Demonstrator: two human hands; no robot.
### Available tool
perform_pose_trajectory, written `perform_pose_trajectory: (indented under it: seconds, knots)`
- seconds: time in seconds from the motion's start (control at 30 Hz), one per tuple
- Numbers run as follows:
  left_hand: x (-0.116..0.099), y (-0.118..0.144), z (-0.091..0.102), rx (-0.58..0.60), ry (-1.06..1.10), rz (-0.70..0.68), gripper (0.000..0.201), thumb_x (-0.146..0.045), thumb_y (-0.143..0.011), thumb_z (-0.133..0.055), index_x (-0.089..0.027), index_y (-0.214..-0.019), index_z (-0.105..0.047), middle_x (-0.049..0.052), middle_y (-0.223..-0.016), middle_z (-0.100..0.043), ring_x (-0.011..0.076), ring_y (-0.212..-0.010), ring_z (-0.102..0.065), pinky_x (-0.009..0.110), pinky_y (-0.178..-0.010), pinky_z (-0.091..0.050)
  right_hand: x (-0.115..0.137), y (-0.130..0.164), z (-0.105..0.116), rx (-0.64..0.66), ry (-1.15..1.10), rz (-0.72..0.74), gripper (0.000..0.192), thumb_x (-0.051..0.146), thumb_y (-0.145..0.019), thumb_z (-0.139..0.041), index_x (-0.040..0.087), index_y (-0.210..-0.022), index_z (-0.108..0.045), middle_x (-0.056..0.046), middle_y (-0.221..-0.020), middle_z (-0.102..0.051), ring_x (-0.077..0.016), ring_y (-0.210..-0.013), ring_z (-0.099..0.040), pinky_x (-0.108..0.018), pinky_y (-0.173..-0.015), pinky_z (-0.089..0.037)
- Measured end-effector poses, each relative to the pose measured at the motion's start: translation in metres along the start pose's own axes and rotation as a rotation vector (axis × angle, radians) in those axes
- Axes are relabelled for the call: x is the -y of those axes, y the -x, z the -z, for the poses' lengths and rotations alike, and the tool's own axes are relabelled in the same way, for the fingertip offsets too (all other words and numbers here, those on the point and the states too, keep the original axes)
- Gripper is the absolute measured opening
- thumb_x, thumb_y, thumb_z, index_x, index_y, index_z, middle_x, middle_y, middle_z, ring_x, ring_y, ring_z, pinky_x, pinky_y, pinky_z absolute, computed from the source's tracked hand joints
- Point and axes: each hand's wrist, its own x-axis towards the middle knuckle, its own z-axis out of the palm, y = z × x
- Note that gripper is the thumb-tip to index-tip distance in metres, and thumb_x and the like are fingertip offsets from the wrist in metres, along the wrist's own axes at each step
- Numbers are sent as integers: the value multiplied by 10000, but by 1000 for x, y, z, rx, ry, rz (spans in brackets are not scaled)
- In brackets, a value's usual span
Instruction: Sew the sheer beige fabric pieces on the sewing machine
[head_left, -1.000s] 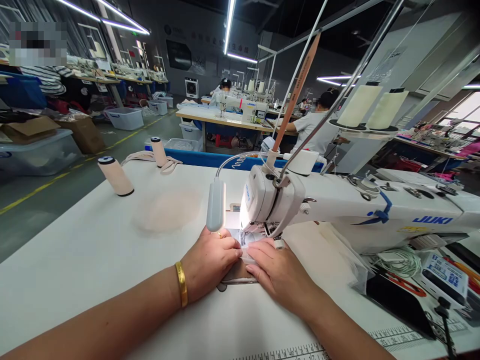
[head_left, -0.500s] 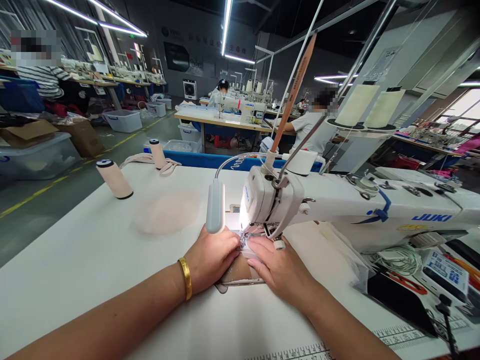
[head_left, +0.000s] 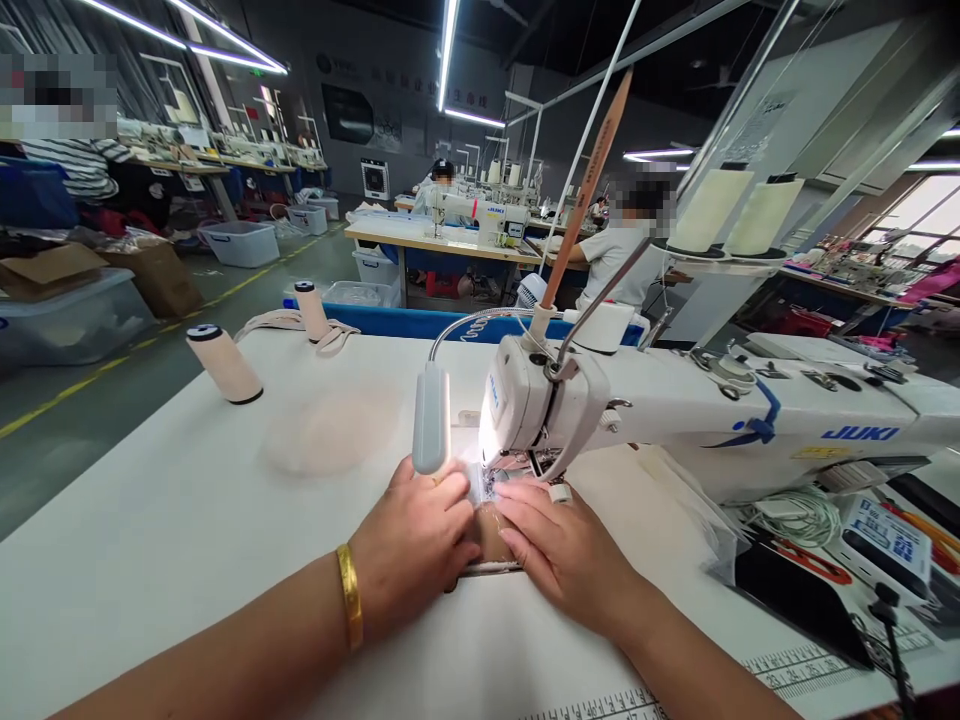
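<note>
A white sewing machine (head_left: 517, 400) stands before me, its needle area lit brightly. Thin pale fabric (head_left: 480, 487) lies at the presser foot, mostly covered by my fingers. On the left of the foot, my left hand (head_left: 416, 540) has curled fingers closed on the fabric's edge; the exact grip is partly hidden. My right hand (head_left: 559, 540) rests on the other side, fingers stretched out and lying flat on the fabric close to the foot. Between the hands shows a brownish plate (head_left: 493, 535) in the machine bed.
A grey lamp (head_left: 431, 420) hangs just above my left hand. Sheer beige fabric (head_left: 330, 430) lies on the table at left, near two thread cones (head_left: 225, 365). At right are a black flat object (head_left: 799, 600) and a cable coil (head_left: 799, 515). Other people sit at machines beyond.
My left hand has drawn back slightly toward me and left, its fingers more curled. My right hand has stayed almost in place beside the presser foot. The view has shifted slightly.
</note>
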Motion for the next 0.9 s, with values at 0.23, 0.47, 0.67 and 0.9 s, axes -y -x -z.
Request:
perform_pose_trajectory:
  seconds: [0.23,0.47,0.67,0.9]
  knots:
    - [-4,7,-10,-37,190,-79,109,-139,-935,-563,-203,-847,-564,15,-821,-632,185,-678,-531,371,-707,-419,5,-7,1,130,-8,2,224,84,-993,-438,216,-1036,-615,-62,-928,-689,-231,-878,-597,-354,-691,-468]
    - [-2,7,-14,-124,197,-135,195,-145,-994,-504,-188,-865,-643,52,-881,-662,224,-787,-576,387,-748,-423,2,-2,1,124,18,40,262,39,-951,-466,216,-1062,-624,-70,-955,-661,-232,-880,-571,-344,-708,-435]
    - [-2,6,-14,-135,224,-166,228,-112,-1010,-472,-188,-880,-643,29,-884,-708,202,-802,-621,398,-805,-410,4,-2,1,129,1,25,234,43,-952,-467,222,-1008,-607,-53,-907,-656,-227,-862,-575,-335,-699,-414]
    - [-3,9,-15,-187,206,-225,225,-53,-960,-516,-197,-900,-678,6,-885,-719,191,-815,-583,376,-814,-389,3,-2,-1,103,23,10,232,13,-932,-475,193,-1004,-602,-69,-944,-666,-236,-882,-583,-323,-656,-379]
